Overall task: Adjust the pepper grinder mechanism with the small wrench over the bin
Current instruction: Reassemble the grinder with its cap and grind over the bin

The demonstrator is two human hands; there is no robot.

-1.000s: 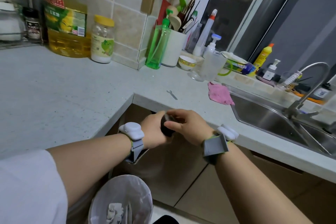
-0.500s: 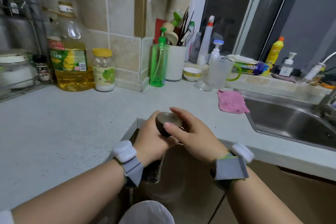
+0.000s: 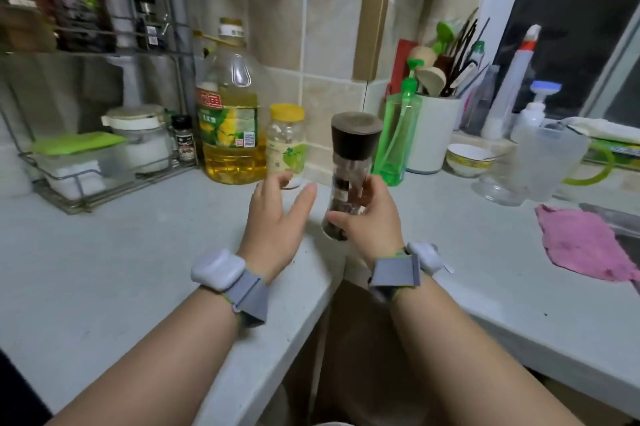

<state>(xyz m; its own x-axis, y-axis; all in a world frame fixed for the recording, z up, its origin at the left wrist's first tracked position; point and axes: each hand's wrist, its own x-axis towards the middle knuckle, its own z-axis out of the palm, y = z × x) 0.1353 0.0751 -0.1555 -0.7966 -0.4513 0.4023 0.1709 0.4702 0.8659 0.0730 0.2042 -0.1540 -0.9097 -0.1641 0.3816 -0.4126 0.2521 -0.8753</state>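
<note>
I see a kitchen corner from above, looking down past two bare forearms, each with a grey wrist strap. My right hand (image 3: 369, 218) grips the pepper grinder (image 3: 348, 173) around its lower clear body, fingers and thumb curled round it, holding it upright with the dark cap on top. The grinder sits above the inner corner of the pale countertop (image 3: 121, 252), at the near edge, and I cannot tell whether its base touches the surface. My left hand (image 3: 277, 218) is just left of the grinder and apart from it, fingers straight and spread, holding nothing, above the counter.

Farther back against the tiled wall stand a large bottle of yellow cooking oil (image 3: 230, 121) and, to its right, a small jar with a yellow lid (image 3: 286, 145). Right of the grinder is a green pump bottle (image 3: 398, 135) beside a white utensil holder (image 3: 431, 135) full of spoons and chopsticks. A wire rack (image 3: 104, 180) with containers sits far left. On the right counter lie a small bowl (image 3: 467, 159), a clear plastic jug (image 3: 550, 162) and a pink cloth (image 3: 585, 242).
</note>
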